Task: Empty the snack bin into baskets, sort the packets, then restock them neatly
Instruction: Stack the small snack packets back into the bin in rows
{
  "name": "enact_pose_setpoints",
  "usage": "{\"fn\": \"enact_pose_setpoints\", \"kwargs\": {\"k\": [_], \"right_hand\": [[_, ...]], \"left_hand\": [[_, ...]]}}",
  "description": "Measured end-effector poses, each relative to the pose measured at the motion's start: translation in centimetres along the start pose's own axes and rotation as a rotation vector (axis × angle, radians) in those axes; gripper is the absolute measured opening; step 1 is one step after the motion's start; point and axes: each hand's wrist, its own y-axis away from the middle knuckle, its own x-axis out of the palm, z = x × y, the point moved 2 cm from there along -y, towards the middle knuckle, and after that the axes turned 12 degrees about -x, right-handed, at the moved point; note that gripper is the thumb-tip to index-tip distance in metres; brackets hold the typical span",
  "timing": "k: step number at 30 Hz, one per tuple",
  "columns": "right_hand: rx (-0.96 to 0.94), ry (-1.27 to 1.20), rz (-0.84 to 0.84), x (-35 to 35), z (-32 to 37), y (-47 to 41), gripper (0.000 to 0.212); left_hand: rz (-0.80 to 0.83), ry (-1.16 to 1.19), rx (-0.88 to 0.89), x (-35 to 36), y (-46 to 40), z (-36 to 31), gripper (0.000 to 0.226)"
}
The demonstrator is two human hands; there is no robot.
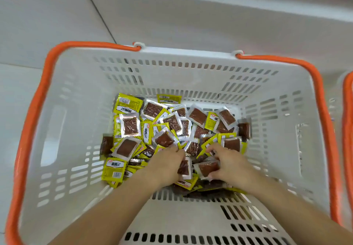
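Two bare hands reach down into a white slotted basket (pixel 80 99). The left hand (pixel 168 165) curls round a clear-windowed packet (pixel 185 167); the right hand (pixel 226 165) pinches another brown packet (pixel 207 168) just beside it. Around and beyond both hands, yellow and silver snack packets (pixel 152 122) lie jumbled over the basket floor. Orange handles (pixel 44 84) rim the basket on either side. Past the right hand, a second orange handle (pixel 346 122) shows at the edge. Beneath everything lies a pale grey tiled floor (pixel 172 15), crossed by a dark seam.
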Motion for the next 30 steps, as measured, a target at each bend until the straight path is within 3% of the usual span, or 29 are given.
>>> {"fn": "enact_pose_setpoints", "kwargs": {"k": [4, 6, 8, 11, 15, 19, 24, 27, 30], "right_hand": [[-0.019, -0.269, -0.192, -1.9, -0.5, 0.2, 0.028], [-0.009, -0.47, -0.33, -2.8, -0.7, 0.3, 0.023], [0.013, -0.691, -0.444, -3.2, -1.0, 0.4, 0.025], [0.064, -0.936, -0.464, -2.8, -1.3, 0.5, 0.026], [0.148, -1.148, -0.326, -1.8, -0.8, 0.1, 0.049], [0.21, -1.345, -0.277, -1.3, 0.6, 0.3, 0.044], [0.048, -1.077, -0.31, -1.3, 1.5, 0.6, 0.028], [0.151, -1.036, -0.374, -0.9, 0.7, -0.1, 0.048], [0.249, -1.16, -0.41, -0.5, 0.0, -0.4, 0.056]], "left_hand": [[0.037, 0.04, 0.007, -0.4, -0.5, 0.2, 0.055], [0.064, -0.021, 0.0, -0.6, -0.7, -0.2, 0.058], [0.083, -0.008, 0.013, -1.0, -0.7, 0.0, 0.043], [0.107, 0.32, -0.013, -2.4, -0.3, 1.2, 0.013], [0.131, 0.787, -0.06, -4.9, 0.6, 0.7, 0.033], [-0.11, 0.734, 0.006, -5.0, 0.5, -1.0, 0.04], [-0.148, 0.609, 0.106, -3.6, 0.4, -2.1, 0.063], [-0.176, 0.555, 0.016, -3.7, -1.2, 0.0, 0.076], [-0.274, 0.333, -0.161, -3.9, -3.2, 3.0, 0.094]]}}
